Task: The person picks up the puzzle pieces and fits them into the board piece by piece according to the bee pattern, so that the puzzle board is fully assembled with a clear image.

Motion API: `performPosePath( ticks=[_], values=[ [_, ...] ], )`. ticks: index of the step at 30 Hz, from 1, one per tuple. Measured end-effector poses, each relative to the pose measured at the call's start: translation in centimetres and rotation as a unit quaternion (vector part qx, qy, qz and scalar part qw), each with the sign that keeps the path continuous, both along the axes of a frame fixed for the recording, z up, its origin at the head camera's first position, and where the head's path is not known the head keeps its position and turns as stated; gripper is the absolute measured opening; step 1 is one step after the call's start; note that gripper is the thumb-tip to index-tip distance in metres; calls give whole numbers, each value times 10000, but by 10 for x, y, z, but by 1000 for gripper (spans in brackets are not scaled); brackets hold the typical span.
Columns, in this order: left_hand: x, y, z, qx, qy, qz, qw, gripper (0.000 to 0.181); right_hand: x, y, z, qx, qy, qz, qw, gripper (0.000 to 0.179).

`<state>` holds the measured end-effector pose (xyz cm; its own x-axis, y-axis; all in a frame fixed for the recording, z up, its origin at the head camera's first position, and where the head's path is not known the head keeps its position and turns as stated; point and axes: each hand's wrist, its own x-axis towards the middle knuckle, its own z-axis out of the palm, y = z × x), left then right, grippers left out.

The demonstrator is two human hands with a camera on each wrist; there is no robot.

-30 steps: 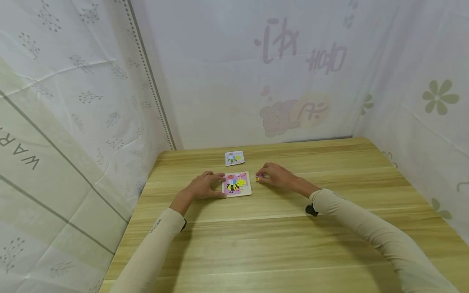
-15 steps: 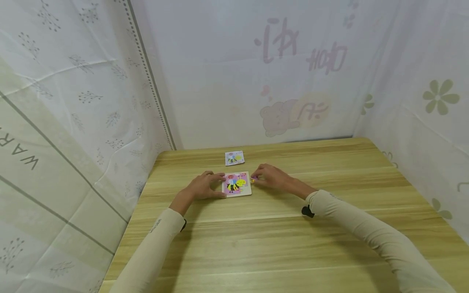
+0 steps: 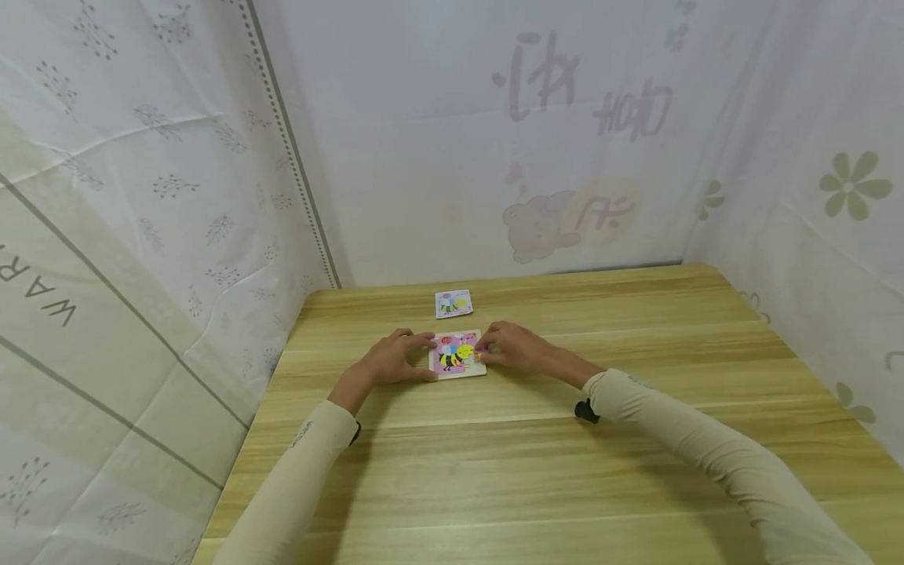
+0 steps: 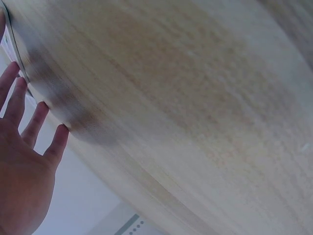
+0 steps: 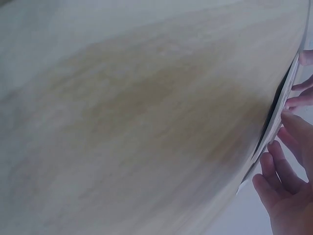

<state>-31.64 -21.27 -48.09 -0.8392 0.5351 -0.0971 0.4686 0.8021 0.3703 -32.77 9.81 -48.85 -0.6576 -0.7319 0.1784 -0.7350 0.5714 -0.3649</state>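
A square wooden puzzle board [image 3: 458, 376] with a bee picture lies on the table, its right part showing bare wood. My left hand [image 3: 391, 359] rests at the board's left side, thumb by the lower left corner and fingertips on the left edge. In the left wrist view the left hand [image 4: 24, 161] has its fingers spread and fairly straight. Over the board's right edge, my right hand [image 3: 519, 348] pinches a small purple and yellow puzzle piece [image 3: 479, 355] between thumb and fingers. In the right wrist view the right hand [image 5: 291, 191] is at the board's edge, the piece hidden.
A small card [image 3: 453, 304] with the same bee picture lies behind the board. The wooden table [image 3: 452, 471] runs back to a patterned curtain [image 3: 452, 157], with more curtain on both sides.
My right hand has moved left with the puzzle piece, from beside the board to over its right edge. The left hand has stayed at the board's left side.
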Motion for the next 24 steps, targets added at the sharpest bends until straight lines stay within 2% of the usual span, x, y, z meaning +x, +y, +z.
performPosePath(
  ticks=[15,24],
  values=[
    [-2,0,-2,-12,-60,38,10000,76,7,-11,0,130,-261,158,9995,20],
    [-2,0,-2,-59,-66,88,9999,76,6,-13,-1,205,-288,291,9989,21]
  ],
)
